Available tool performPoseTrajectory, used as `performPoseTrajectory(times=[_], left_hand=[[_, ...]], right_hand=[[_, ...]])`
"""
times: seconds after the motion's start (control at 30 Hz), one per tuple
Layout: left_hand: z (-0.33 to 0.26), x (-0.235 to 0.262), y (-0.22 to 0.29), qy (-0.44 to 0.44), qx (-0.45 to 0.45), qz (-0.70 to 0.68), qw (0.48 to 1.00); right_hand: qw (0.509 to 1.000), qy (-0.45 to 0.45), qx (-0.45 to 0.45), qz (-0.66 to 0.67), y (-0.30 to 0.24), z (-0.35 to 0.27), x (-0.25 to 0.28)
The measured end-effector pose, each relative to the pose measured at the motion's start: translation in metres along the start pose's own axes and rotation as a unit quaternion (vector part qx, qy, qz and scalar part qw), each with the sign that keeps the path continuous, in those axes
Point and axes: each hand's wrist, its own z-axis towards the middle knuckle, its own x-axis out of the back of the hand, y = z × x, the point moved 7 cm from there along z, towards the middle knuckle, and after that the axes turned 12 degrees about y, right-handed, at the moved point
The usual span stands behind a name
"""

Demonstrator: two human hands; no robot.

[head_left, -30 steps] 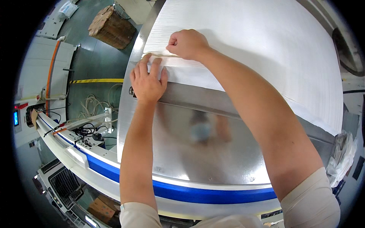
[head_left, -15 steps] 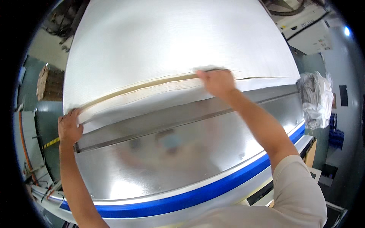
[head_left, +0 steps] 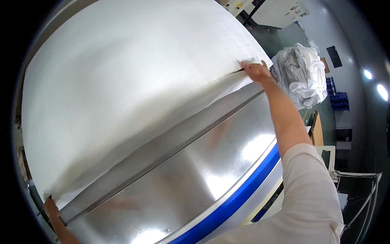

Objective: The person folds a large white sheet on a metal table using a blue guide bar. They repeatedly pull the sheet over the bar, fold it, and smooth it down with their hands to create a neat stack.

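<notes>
A wide stack of white fabric (head_left: 130, 81) covers the flat top of a machine-like table. At the stack's near right corner, my right hand (head_left: 256, 72) pinches the fabric edge, its fingers on top and slightly blurred. Far down at the near left corner, my left hand (head_left: 50, 209) closes on the other end of the same edge, its fingertips partly hidden. Between the hands the front edge hangs as a loose, shadowed band over a grey metal strip (head_left: 162, 148). How many layers I hold cannot be made out.
A shiny metal plate (head_left: 178, 191) with a blue edge rail (head_left: 239, 191) runs between my body and the fabric. Crumpled white cloth (head_left: 300, 75) is heaped just beyond the right corner. A white metal frame (head_left: 357, 175) stands at the lower right.
My right hand has moved right along the edge to the corner; my left hand stays at the left corner. The gap between fabric layers has mostly closed. The view has turned.
</notes>
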Motion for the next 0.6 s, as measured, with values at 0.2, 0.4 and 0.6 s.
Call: performPoseTrajectory(times=[0.2, 0.4, 0.6], left_hand=[[0.030, -0.038, -0.022, -0.019, -0.169, 0.126, 0.977], [0.043, -0.012, -0.095, -0.018, -0.202, 0.144, 0.969], [-0.014, -0.012, 0.069, -0.037, -0.121, 0.311, 0.942]], right_hand=[[0.993, -0.065, 0.089, -0.051, 0.108, 0.041, -0.049], [0.998, 0.001, 0.038, -0.044, 0.104, 0.057, -0.087], [0.994, -0.047, -0.020, -0.096, 0.160, 0.031, -0.055]])
